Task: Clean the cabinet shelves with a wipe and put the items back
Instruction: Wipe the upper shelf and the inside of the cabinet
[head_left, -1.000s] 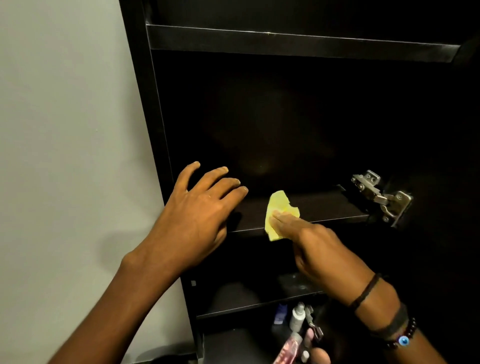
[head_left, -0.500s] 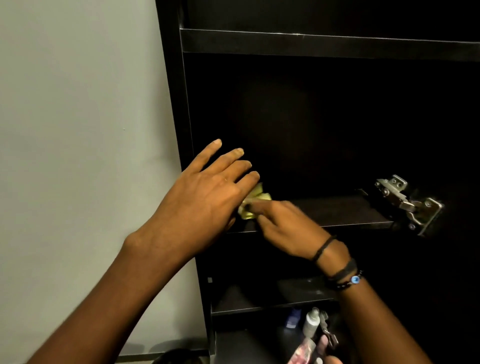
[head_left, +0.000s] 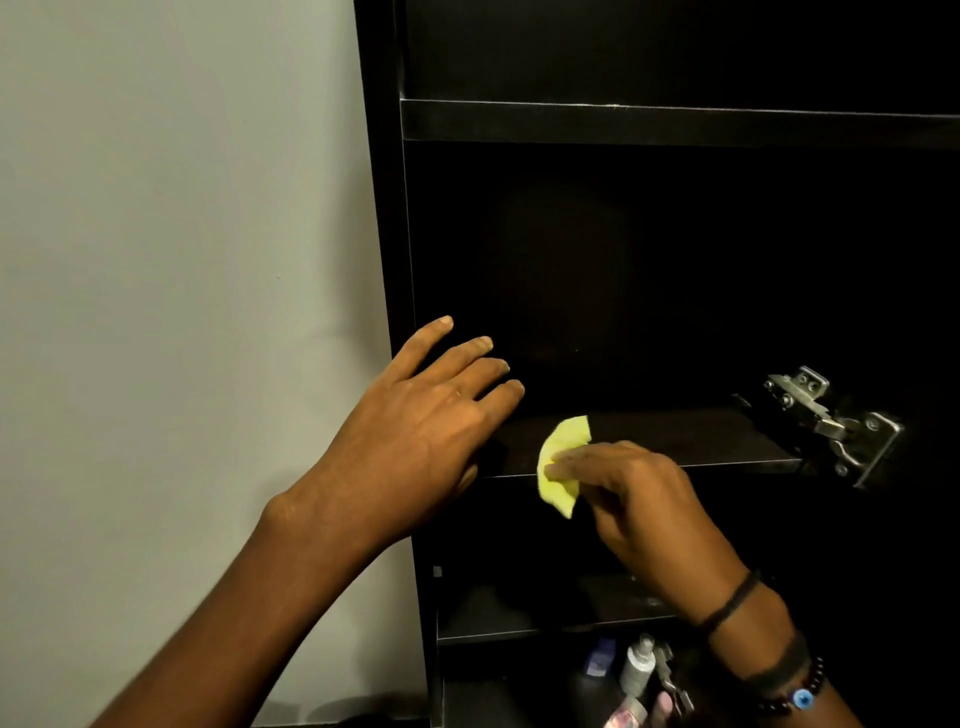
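A dark cabinet stands open against a pale wall. Its middle shelf (head_left: 701, 441) is bare. My right hand (head_left: 634, 499) grips a crumpled yellow wipe (head_left: 561, 467) at the shelf's front edge, left of centre. My left hand (head_left: 415, 426) rests flat with straight fingers at the shelf's left end, beside the cabinet's side panel (head_left: 384, 260). Small bottles and tubes (head_left: 639, 675) stand low down, under the lower shelf (head_left: 493, 629).
A metal door hinge (head_left: 831, 421) juts out at the right end of the middle shelf. An upper shelf (head_left: 675, 122) runs across above. The pale wall (head_left: 182, 260) fills the left side.
My right hand has slid the wipe to the right along the shelf's front edge, away from my left hand. The view has shifted left, so the cabinet sits further right.
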